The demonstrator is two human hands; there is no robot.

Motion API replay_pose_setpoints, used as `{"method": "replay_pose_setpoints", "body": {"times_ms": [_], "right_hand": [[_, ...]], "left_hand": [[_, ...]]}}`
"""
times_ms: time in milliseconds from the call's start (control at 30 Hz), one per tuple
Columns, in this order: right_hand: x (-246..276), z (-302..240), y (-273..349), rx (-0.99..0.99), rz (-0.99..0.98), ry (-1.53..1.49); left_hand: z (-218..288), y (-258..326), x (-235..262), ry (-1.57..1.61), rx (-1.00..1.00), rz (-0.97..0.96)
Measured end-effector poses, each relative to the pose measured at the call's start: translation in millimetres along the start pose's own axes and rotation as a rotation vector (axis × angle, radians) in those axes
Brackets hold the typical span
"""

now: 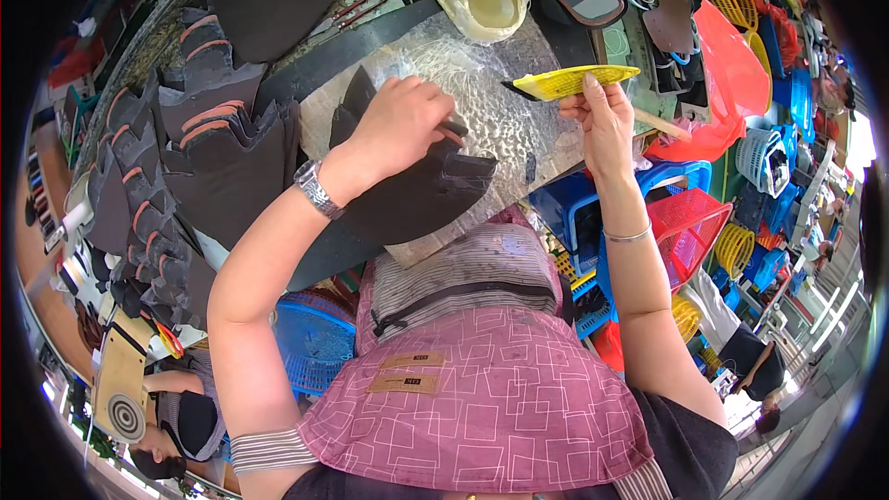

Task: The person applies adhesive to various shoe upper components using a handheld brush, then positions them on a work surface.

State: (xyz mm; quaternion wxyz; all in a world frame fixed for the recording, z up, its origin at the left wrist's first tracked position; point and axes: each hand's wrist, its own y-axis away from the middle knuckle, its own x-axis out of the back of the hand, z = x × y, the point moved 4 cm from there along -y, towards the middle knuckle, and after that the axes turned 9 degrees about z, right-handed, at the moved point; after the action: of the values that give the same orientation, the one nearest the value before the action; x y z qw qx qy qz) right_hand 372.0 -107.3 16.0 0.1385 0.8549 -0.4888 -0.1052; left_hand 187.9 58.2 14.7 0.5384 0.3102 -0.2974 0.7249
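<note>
Pink apron [491, 407] nearest; dark piece [417, 201] beneath left grip [403, 123].

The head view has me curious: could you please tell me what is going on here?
A person's left hand is over a dark flat piece on a worn, streaked board, its fingers bent near a reddish strip. The right hand holds a yellow tool, its dark tip pointing left, apart from the piece. More dark pieces lie in overlapping stacks to the left.
</note>
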Motion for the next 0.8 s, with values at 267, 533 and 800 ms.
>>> {"method": "replay_pose_setpoints", "body": {"times_ms": [267,533,800], "right_hand": [[-12.9,9.6,10.5,-0.093,-0.004,-0.054],[-78.8,20.3,29.8,0.191,-0.686,1.006],[-104.8,39.4,36.4,0.544,-0.435,1.33]], "left_hand": [[-8.3,-2.9,-8.5,0.128,0.128,-0.025],[-8.3,4.5,-0.9,0.378,-0.025,-0.004],[-23.5,-7.7,-9.4,0.128,0.09,0.174]]}}
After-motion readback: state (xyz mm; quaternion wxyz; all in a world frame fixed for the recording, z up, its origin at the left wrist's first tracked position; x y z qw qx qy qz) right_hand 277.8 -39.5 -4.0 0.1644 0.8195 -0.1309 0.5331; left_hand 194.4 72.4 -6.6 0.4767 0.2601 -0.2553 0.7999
